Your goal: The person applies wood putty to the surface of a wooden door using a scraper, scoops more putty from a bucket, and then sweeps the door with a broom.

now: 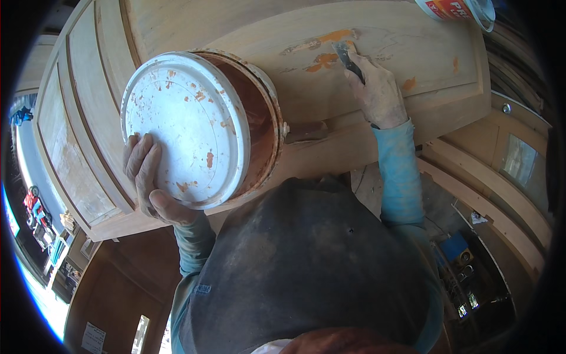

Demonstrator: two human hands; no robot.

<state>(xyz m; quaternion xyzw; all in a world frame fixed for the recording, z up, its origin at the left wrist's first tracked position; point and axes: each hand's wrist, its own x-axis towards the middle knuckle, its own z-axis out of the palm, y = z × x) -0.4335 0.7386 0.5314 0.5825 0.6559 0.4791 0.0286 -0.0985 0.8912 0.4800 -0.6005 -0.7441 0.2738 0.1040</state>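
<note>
In the right hand (378, 94), grasping the putty knife (348, 61) with its blade toward eleven o'clock; best to keep it low and draw evenly across the orange filler (323, 61) just beside it on the wooden panel (268, 32), at the view's one o'clock. In the left hand (148, 174), gripping the white lid (188, 121) at its seven o'clock rim, best held steady beside the brown-stained bucket (259, 121) at its three o'clock.

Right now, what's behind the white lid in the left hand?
Behind the white lid is an open bucket: part of its reddish-brown smeared wall and rim shows at right. The lid hides the rest, so the bucket's bottom and any contents cannot be seen.
</note>
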